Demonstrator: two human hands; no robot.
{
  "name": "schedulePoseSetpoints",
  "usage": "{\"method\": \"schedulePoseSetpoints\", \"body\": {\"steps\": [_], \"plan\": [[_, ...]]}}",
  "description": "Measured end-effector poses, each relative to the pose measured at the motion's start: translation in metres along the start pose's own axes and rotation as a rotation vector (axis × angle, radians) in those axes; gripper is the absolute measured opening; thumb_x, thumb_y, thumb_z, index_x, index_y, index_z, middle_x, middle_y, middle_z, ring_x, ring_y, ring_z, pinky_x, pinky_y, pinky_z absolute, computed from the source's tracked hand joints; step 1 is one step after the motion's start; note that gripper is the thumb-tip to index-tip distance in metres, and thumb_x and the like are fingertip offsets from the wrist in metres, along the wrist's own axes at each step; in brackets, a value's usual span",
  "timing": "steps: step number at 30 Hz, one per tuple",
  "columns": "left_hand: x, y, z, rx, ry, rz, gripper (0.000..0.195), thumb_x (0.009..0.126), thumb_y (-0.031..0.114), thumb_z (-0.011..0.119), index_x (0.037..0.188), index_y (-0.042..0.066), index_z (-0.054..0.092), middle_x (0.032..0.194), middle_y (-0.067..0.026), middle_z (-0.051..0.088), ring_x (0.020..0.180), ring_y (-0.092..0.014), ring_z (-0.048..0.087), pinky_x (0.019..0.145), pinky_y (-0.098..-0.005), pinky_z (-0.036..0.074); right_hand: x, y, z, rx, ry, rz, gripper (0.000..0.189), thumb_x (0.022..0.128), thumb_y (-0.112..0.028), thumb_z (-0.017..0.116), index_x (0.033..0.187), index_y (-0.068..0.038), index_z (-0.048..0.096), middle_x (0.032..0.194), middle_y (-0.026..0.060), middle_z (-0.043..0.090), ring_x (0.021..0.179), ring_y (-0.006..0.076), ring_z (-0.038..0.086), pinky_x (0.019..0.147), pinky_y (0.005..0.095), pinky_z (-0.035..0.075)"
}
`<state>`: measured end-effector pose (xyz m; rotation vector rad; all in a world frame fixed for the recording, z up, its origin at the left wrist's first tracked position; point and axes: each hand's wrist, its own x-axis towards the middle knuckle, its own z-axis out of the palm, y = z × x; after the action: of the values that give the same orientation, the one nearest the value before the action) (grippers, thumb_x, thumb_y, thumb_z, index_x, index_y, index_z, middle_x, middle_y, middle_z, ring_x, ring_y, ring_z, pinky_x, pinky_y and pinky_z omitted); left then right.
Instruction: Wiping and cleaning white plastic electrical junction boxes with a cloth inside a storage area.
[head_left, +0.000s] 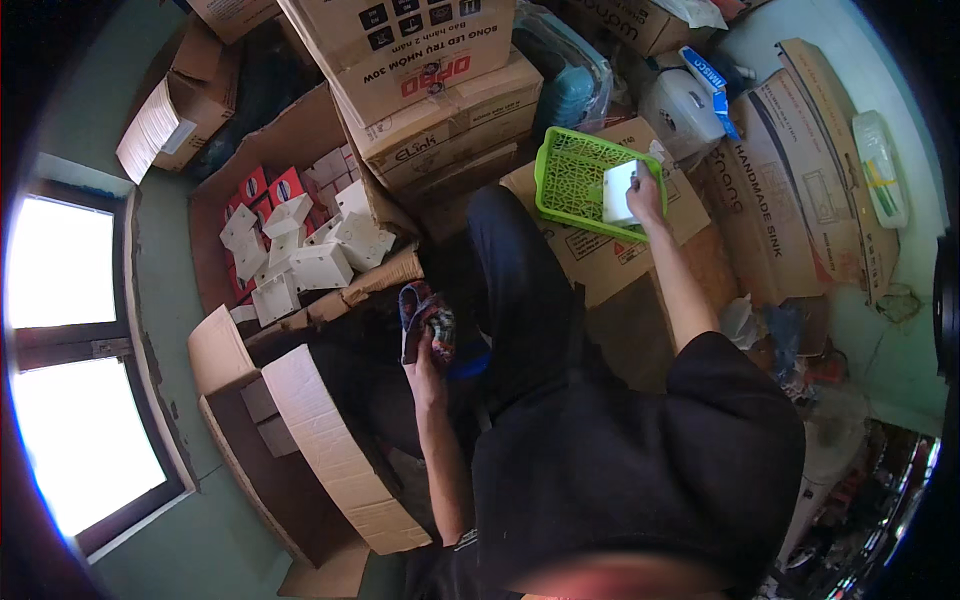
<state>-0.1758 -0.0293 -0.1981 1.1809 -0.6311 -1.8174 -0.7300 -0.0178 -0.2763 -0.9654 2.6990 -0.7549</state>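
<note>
My right hand (643, 201) grips a white plastic box (619, 187) by its right side, inside a green plastic basket (550, 161) with a lattice bottom. The basket rests on a flattened-looking cardboard surface (592, 247) to the right of my knee. In my left hand (425, 367) is a bunched, dark patterned cloth (427, 319), held above my lap. Left of it, an open carton (337, 304) holds a heap of white plastic electrical mounting boxes (321, 266), lying at various angles over small red cartons (253, 186).
A second open carton (330, 450) with grey-looking blocks or small boxes (276, 435) stands at lower left, below a window (71, 262). Large cartons (450, 127) are stacked ahead. Bagged blue plastic ware (566, 94) and sink cartons (787, 180) line the right side.
</note>
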Motion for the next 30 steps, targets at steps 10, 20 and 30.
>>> {"method": "schedulePoseSetpoints", "body": {"steps": [10,20,30], "plan": [[0.003,0.017,-0.005,0.128,0.012,0.066,0.050,0.104,0.011,0.063,0.154,0.006,0.056,0.136,-0.0061,0.067,0.112,-0.013,0.065,0.084,-0.0278,0.056,-0.008,-0.017,-0.014,-0.393,-0.119,-0.116,0.103,0.083,-0.033,0.086,0.170,-0.023,0.030,0.176,0.0229,0.020,0.164,0.0445,0.015,0.127,0.0706,0.020],[0.000,0.024,0.012,0.266,-0.004,0.129,0.038,0.103,0.009,0.067,0.141,0.002,0.065,0.127,-0.0074,0.072,0.114,-0.016,0.068,0.094,-0.0298,0.055,0.024,0.045,0.013,-0.233,-0.376,-0.158,0.104,0.070,-0.041,0.096,0.159,-0.016,0.050,0.156,0.0207,0.056,0.142,0.0371,0.055,0.120,0.0477,0.045],[-0.022,0.049,0.025,0.099,-0.149,0.294,0.038,0.114,0.027,0.056,0.144,0.004,0.060,0.124,-0.0014,0.067,0.117,-0.010,0.058,0.106,-0.0310,0.047,-0.142,-0.191,0.012,0.920,-0.578,-0.594,0.080,0.098,-0.037,0.080,0.159,0.000,0.043,0.150,0.0244,0.058,0.138,0.0337,0.058,0.112,0.0444,0.050]]}}
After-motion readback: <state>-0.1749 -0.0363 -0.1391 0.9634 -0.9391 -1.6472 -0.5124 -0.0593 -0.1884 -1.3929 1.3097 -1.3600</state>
